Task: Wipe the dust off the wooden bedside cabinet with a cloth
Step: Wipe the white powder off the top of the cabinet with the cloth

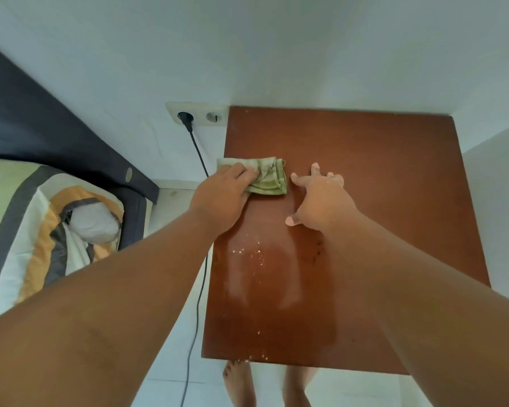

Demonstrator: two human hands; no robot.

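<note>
Green-striped cloth (266, 176), bunched at the left edge of the reddish wooden bedside cabinet (379, 186), gripped under the curled fingers of the left hand (221, 198). Just beside it, right hand (321, 201) splayed on the wood, holding nothing. Pale smears and white specks (249, 251) nearer the front edge. White wall behind, double socket (197, 116) with black cable (199, 160) plugged in, bed (27, 230) at left. Bare feet (238, 383) partly hidden below the cabinet; cloth's near end covered by the hand.
</note>
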